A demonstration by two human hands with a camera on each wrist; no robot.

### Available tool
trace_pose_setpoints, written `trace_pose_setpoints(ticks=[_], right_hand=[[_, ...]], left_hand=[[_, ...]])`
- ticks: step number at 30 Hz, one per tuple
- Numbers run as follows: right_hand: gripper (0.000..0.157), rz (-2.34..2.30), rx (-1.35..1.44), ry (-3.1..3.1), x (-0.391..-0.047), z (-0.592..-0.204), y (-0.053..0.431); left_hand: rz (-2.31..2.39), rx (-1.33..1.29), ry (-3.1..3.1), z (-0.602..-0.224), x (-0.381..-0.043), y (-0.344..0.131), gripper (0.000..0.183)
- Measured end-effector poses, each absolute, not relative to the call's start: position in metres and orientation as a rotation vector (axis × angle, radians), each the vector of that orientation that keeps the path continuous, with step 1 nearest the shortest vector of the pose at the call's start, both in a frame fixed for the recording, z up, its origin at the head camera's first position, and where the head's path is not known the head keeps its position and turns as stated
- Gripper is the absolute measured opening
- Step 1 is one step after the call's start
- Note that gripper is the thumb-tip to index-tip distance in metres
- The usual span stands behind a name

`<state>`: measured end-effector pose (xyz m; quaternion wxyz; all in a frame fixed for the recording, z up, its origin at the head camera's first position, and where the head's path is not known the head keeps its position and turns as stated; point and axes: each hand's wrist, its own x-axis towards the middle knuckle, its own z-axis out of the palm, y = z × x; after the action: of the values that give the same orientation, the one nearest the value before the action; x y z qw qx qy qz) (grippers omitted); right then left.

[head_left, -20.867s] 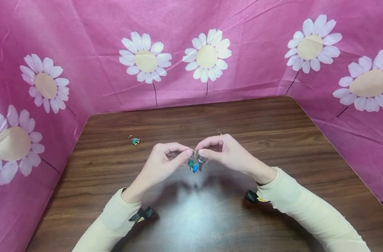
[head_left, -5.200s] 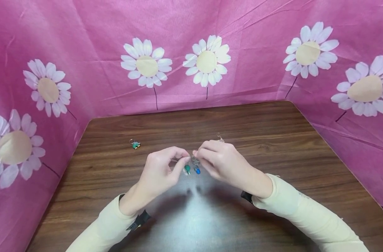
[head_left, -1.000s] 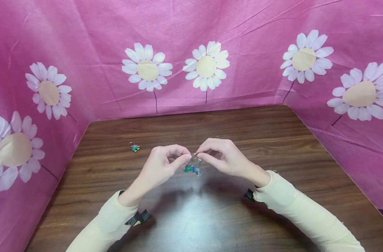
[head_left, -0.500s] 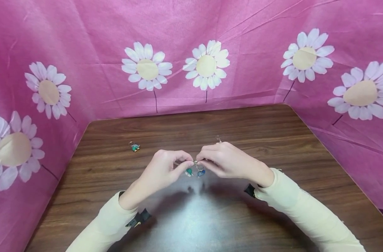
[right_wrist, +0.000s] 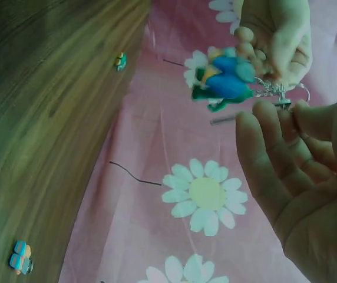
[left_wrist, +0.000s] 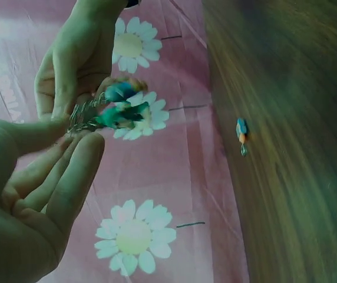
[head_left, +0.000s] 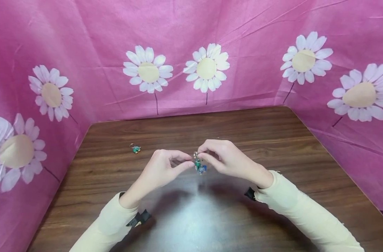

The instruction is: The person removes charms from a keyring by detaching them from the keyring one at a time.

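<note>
A key ring bunch (head_left: pixel 195 154) hangs between the two hands above the table's middle, with a green charm (left_wrist: pixel 121 116) and a blue charm (left_wrist: pixel 120 91) dangling from small chains. My right hand (head_left: pixel 232 159) pinches its metal ring between thumb and fingers. From the other side my left hand (head_left: pixel 164 169) pinches at the metal part with thumb and index finger; their exact contact is partly hidden. A thin metal strip, perhaps a key, (right_wrist: pixel 221 121) sticks out by the right fingers in the right wrist view, where the charms look blurred.
On the brown wooden table (head_left: pixel 257 126), a green charm on a ring (head_left: pixel 136 148) lies at the left. Behind the right hand lies another, mostly covered; a blue and orange charm (right_wrist: pixel 20 257) shows in the right wrist view. A pink flowered cloth (head_left: pixel 179 31) surrounds the table.
The hands stay together at the bunch. In the last half second the green and blue charms have swung together to the right, and the left fingertips have parted slightly from the right ones.
</note>
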<state>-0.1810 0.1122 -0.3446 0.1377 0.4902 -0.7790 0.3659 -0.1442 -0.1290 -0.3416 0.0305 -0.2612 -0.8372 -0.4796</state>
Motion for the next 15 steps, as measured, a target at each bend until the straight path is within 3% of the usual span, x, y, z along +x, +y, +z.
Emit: trace_pose_setpoints(ticks=[4, 9, 15], right_hand=[[0.008, 1.060, 1.396, -2.229, -0.1790, -0.3447, 0.1100], [0.015, 1.019, 1.413, -2.217, -0.1763, -0.3472, 0.1081], [0.015, 1.036, 1.408, -2.239, -0.1752, -0.3462, 0.1096]], left_hand=[[-1.547, -0.790, -2.458, -0.3451, -0.1412, -0.1240, 0.022], [-1.341, -0.853, -2.321, -0.3477, -0.1424, -0.1222, 0.010], [-1.116, -0.975, -2.189, -0.3514, -0.1466, -0.1248, 0.010]])
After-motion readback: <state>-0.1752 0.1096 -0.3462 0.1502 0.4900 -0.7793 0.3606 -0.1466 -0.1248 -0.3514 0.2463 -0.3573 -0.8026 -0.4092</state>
